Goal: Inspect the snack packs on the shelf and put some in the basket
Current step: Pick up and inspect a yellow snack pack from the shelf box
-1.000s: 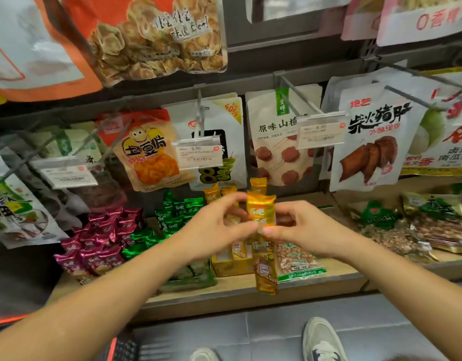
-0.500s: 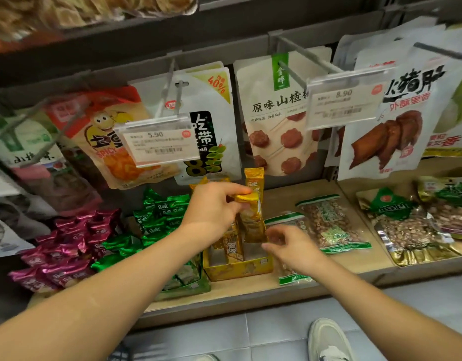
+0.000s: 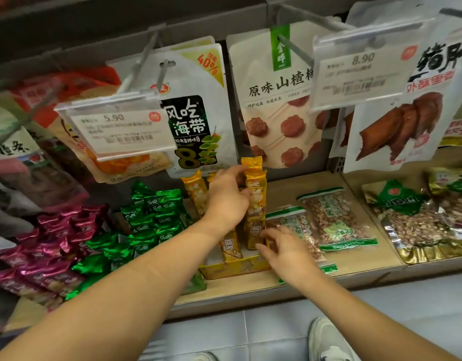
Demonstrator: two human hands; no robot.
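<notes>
Yellow snack pack [image 3: 256, 188]: a long, narrow strip standing upright, with its lower end inside an open yellow box [image 3: 235, 268] near the front edge of the wooden shelf [image 3: 287, 186]. The left hand [image 3: 228, 201] reaches in from the lower left, and its curled fingers and thumb grip the upper half of the pack. The right hand [image 3: 287, 252] comes from the lower right. Its fingertips [image 3: 263, 241] pinch the pack's lower end just above the box wall, though that contact is slightly blurred.

More yellow packs [image 3: 196, 191] stand behind the left hand in the same box. Left of the box lies a heap of green foil packs [image 3: 151, 220], and beyond them a heap of magenta foil packs [image 3: 50, 246]. Right of the box, clear bags of peanuts [image 3: 336, 217] with green-and-white headers lie flat, the nearest partly under the right hand. Larger foil-edged nut bags [image 3: 412, 220] lie farther right.

On hooks above the shelf hang a white seaweed bag [image 3: 196, 108], a cream bag picturing round red sweets [image 3: 274, 105], and a white bag picturing brown meat pieces [image 3: 396, 121]. Two price tags sit on the hook ends, one reading 5.90 [image 3: 115, 128] and one reading 8.90 [image 3: 360, 74]. A pale shoe [image 3: 329, 340] rests on the grey tiled floor [image 3: 224, 332] below the shelf.
</notes>
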